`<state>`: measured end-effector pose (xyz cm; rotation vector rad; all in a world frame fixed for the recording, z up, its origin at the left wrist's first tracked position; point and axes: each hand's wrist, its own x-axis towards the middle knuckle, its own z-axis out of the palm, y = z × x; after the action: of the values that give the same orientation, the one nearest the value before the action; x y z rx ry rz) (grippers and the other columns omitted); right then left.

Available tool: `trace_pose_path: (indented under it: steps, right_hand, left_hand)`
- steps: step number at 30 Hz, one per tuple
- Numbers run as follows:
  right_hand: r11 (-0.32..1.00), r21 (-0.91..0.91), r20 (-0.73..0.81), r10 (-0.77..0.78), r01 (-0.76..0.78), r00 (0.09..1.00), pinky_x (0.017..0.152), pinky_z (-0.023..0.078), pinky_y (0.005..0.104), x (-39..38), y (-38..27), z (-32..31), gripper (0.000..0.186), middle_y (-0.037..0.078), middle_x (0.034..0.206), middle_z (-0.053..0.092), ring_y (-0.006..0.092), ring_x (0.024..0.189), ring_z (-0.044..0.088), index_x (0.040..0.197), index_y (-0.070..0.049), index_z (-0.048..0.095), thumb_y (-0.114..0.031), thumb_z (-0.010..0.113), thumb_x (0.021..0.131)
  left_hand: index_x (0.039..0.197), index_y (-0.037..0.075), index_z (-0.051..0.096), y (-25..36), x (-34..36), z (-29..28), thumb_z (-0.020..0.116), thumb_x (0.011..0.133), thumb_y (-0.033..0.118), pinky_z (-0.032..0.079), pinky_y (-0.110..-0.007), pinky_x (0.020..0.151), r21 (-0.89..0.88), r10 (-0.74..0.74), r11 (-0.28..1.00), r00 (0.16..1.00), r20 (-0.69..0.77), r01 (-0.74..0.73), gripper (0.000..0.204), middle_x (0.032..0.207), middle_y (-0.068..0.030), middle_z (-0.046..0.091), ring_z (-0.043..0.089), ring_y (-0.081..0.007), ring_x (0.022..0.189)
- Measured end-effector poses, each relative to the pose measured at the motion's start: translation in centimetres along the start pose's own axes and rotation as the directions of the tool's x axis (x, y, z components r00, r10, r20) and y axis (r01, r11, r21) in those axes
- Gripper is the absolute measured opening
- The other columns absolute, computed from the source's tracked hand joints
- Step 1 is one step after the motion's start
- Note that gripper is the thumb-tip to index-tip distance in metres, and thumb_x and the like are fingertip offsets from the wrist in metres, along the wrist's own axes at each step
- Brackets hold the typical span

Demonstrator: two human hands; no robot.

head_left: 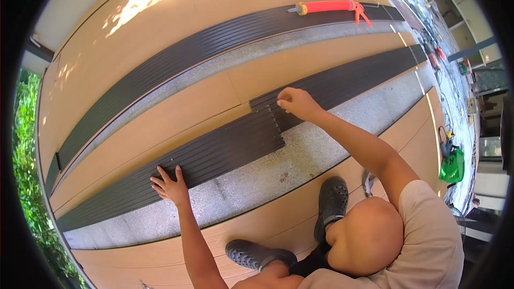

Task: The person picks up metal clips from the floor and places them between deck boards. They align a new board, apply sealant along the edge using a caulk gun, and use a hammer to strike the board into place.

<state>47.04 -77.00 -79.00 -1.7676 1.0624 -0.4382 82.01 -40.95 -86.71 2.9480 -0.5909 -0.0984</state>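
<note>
A dark ribbed panel (214,155) lies lengthwise over a grey speckled strip, its right end resting against or over a second dark ribbed panel (348,83). My left hand (170,184) is open, fingers spread, touching the near panel toward its lower edge. Just above the second panel, close to where the two panels meet, my right hand (300,103) has its fingers curled together in a pinch. Whatever they hold, if anything, is too small or hidden to make out. The near panel's right end shows a jagged, grooved edge.
A red caulking gun (326,7) lies on another long dark ribbed strip (214,37) farther off. Tan boards (203,93) run between the strips. My feet in dark clogs (257,254) are on the near tan boards. A green bag (453,166) and clutter sit at the right.
</note>
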Motion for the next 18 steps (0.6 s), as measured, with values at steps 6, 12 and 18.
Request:
trace_pose_path:
  steps: [6, 12, 18]
  right_hand:
    - [0.983, -0.124, 0.003, 0.140, -0.138, 0.990, 0.069, 0.057, 0.0307, -3.6, 2.9, -4.2, 0.020, 0.010, 0.088, 0.074, 0.0163, 0.077, 0.071, 0.102, 0.000, 0.069, -0.019, 0.066, 0.096]
    - [0.984, -0.057, -0.204, 0.153, -0.168, 0.967, 0.075, 0.057, 0.0358, -2.6, 8.0, -10.6, 0.022, 0.012, 0.087, 0.076, 0.0218, 0.081, 0.075, 0.102, -0.002, 0.071, -0.022, 0.063, 0.094]
    - [0.970, -0.208, -0.385, 0.037, -0.126, 0.922, 0.078, 0.057, 0.0398, 4.6, 8.8, -16.9, 0.025, 0.014, 0.091, 0.076, 0.0304, 0.084, 0.074, 0.107, -0.003, 0.071, -0.022, 0.060, 0.095]
  left_hand:
    - [0.155, 0.010, 0.045, 0.2, 0.3, -0.3, 0.057, 0.098, 0.061, 0.025, -0.063, 0.118, 0.141, 0.153, 0.980, 0.982, -0.107, -0.138, 0.077, 0.161, -0.0303, 0.033, 0.031, -0.0490, 0.148]
    - [0.139, 0.001, 0.055, 20.2, -1.7, -3.6, 0.064, 0.100, 0.029, 0.038, -0.056, 0.112, -0.162, 0.799, 0.578, 0.595, -0.086, -0.800, 0.048, 0.147, -0.0277, 0.049, 0.047, -0.0479, 0.134]
    - [0.125, 0.002, 0.062, 36.4, 1.0, 1.7, 0.065, 0.096, 0.020, 0.044, -0.050, 0.105, -0.376, 0.859, 0.455, 0.509, -0.053, -0.807, 0.033, 0.130, -0.0230, 0.060, 0.055, -0.0428, 0.122]
